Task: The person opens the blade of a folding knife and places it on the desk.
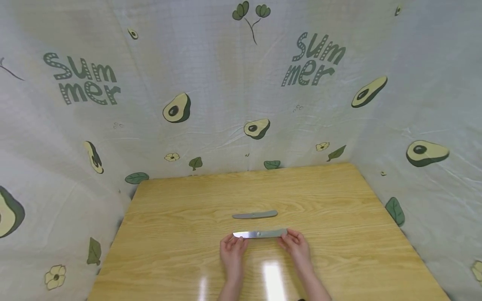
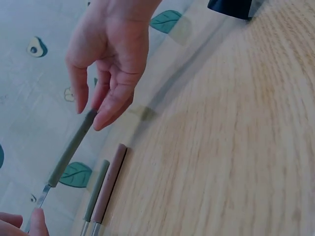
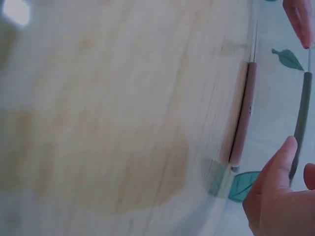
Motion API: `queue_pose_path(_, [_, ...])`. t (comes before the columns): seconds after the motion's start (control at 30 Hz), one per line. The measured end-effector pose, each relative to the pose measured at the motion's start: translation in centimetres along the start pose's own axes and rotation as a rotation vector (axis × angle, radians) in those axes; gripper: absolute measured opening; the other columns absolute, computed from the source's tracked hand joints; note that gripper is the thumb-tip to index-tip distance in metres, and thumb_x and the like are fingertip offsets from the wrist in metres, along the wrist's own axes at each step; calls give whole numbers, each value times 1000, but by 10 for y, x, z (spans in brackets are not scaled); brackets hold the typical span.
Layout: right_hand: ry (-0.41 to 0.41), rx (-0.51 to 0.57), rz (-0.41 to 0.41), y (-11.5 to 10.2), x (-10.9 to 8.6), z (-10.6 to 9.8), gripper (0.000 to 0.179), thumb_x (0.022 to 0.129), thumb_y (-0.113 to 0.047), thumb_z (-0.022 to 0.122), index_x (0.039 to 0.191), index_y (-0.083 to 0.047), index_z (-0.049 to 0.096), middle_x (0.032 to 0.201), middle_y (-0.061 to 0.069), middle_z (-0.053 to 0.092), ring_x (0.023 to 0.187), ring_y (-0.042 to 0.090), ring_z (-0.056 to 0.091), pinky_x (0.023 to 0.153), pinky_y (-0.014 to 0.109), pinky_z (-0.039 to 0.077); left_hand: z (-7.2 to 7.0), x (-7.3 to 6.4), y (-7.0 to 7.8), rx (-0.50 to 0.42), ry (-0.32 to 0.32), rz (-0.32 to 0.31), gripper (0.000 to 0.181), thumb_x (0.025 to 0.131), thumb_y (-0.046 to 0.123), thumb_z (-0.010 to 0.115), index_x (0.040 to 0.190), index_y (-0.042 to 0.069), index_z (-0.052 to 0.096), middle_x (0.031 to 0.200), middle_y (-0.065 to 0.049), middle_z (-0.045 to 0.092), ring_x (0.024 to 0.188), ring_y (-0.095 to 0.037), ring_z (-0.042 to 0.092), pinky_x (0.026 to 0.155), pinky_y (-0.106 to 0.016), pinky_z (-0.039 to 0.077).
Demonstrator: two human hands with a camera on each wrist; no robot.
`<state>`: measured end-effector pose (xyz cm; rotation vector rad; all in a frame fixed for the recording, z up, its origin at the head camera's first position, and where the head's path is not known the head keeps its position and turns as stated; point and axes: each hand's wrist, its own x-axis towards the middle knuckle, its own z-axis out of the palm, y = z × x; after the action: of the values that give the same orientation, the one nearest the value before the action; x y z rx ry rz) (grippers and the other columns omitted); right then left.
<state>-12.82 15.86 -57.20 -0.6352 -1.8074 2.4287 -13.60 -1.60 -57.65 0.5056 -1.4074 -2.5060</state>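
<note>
In the head view both hands hold a table knife with a grey-green handle level above the table. My left hand (image 1: 232, 250) pinches it near the tip of the shiny blade (image 1: 244, 234). My right hand (image 1: 295, 243) pinches the end of the green handle (image 2: 71, 147). Beyond it, a second knife (image 1: 254, 215) lies on the table, roughly parallel. The right wrist view shows a pinkish handle (image 3: 244, 115) on the tabletop. In the left wrist view a pinkish handle (image 2: 110, 183) lies beside another green shape (image 2: 97, 191); whether that is a reflection, I cannot tell.
The glossy wooden table (image 1: 180, 200) has bright light reflections near its front. A pale cloth (image 1: 214, 75) printed with avocados and leaves hangs behind it and at both sides. A dark object (image 2: 230, 7) shows at the top of the left wrist view.
</note>
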Motion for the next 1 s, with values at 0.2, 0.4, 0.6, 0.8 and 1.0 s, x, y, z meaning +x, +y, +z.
queue_pose_path(0.2, [-28, -167, 8, 5, -7, -6, 44, 94, -1, 58, 130, 19, 42, 109, 18, 59, 90, 19, 65, 83, 30, 60, -15, -4, 0, 138, 34, -70, 39, 93, -3, 58, 126, -16, 41, 103, -16, 56, 88, -16, 67, 86, -32, 59])
queue_pose_path(0.4, [-90, -292, 27, 6, -16, -11, 51, 89, 2, 61, 132, 21, 41, 115, 27, 56, 90, 23, 64, 78, 31, 60, -32, -5, 2, 285, 43, -114, 40, 97, 7, 57, 126, -19, 44, 109, -24, 57, 95, -25, 66, 86, -32, 59])
queue_pose_path(0.6, [-148, -333, 49, 9, -17, -10, 52, 88, 1, 60, 131, 23, 41, 114, 28, 54, 88, 22, 62, 77, 33, 60, -40, -6, 4, 334, 47, -172, 45, 97, 8, 57, 129, -21, 41, 107, -25, 57, 89, -20, 66, 83, -29, 60])
queue_pose_path(0.8, [-169, -402, 40, 11, -15, -8, 51, 87, 2, 59, 130, 23, 41, 113, 30, 55, 84, 22, 63, 76, 36, 61, -44, -4, 7, 352, 4, -211, 52, 96, 5, 56, 132, -25, 34, 107, -30, 54, 85, -21, 65, 82, -30, 61])
queue_pose_path(1.0, [-167, -476, 35, 9, -15, -5, 52, 84, 1, 60, 128, 23, 43, 111, 29, 57, 84, 22, 64, 72, 36, 60, -47, -2, 9, 361, -30, -246, 55, 96, 4, 56, 134, -26, 30, 107, -30, 54, 85, -20, 66, 82, -30, 60])
